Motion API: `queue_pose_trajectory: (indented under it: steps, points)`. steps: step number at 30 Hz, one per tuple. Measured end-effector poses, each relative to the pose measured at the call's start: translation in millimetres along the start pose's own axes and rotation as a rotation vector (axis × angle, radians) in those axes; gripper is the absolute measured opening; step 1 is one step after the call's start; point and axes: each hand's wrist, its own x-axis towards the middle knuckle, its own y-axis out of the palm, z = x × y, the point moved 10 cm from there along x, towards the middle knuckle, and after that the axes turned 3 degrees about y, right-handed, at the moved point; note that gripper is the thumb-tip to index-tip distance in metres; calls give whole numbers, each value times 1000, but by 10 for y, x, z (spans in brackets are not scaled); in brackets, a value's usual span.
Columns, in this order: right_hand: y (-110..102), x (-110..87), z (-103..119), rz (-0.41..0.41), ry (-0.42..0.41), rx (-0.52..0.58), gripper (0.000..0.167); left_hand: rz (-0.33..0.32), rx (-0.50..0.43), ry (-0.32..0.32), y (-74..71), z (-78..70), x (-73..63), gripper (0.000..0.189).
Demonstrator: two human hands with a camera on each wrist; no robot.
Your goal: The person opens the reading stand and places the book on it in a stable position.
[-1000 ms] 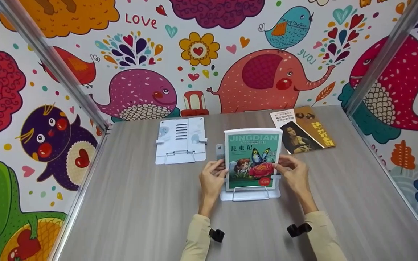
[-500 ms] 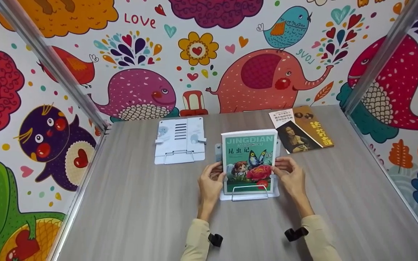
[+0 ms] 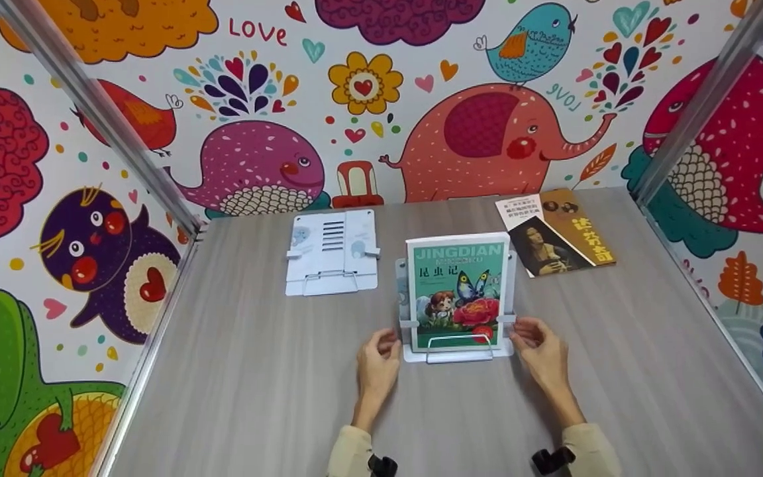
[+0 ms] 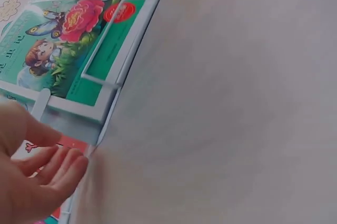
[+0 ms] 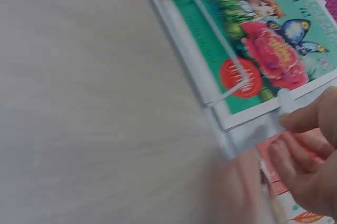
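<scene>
Since the green book point(image 3: 448, 291) is leaning on the white stand point(image 3: 403, 285) w/ its lower edge behind the wire prop point(image 3: 459, 360), I'd go gently: steady both sides evenly, don't tug the L clip point(image 3: 408, 324) or R clip point(image 3: 506, 318) off the cover's edges. L hand point(image 3: 377, 370) is just off the stand's lower corner, fingers loosely curled, holding nothing. R hand point(image 3: 546, 354) has its thumb right by the R clip; can't tell if it's pinching it. Elsewhere on the table point(image 3: 255, 371): 2nd stand point(image 3: 332, 255) far left, brown book point(image 3: 557, 232) flat far right, near the stand. Neither blocks the hands; wire prop's the main obstacle, imo.
</scene>
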Motion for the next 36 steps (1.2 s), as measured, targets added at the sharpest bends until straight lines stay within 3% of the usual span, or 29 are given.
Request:
queue_pose_trajectory:
  steps: [3, 6, 13, 26, 36]
  points:
    - [53, -50, -97, 44, 39, -32, 25, 47, 5, -47, 56, 57, -48, 18]
    - [90, -97, -137, 66, 57, -81, 26, 53, 24, -66, 68, 71, -69, 18]
    - [48, -151, -117, 14, 33, -112, 27, 49, 35, -103, 66, 78, -64, 18]
    - [26, -123, -166, 17, 92, -86, 25, 43, 33, -114, 88, 80, 15, 15]
    - [128, -4, -159, 83, 99, -74, 36, 65, -20, -103, 266, 23, 113, 22]
